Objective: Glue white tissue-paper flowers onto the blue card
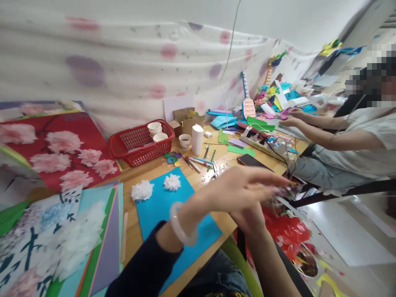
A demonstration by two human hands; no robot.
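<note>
Wood tabletop (133,222) carries a blue card (157,210); off its right side the left hand (238,187), fingers extended, crosses above the right hand (250,220), whose grip is hidden. Two white paper flowers (172,182) lie at its far end; progress looks early, most visible card undecorated.

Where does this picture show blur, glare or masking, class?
Head view: the left hand smears, likely from motion; head view: a bright patch, probably glare, shows on the table near the scissors; head view: coarse pixel squares partly mask the co-worker.
</note>
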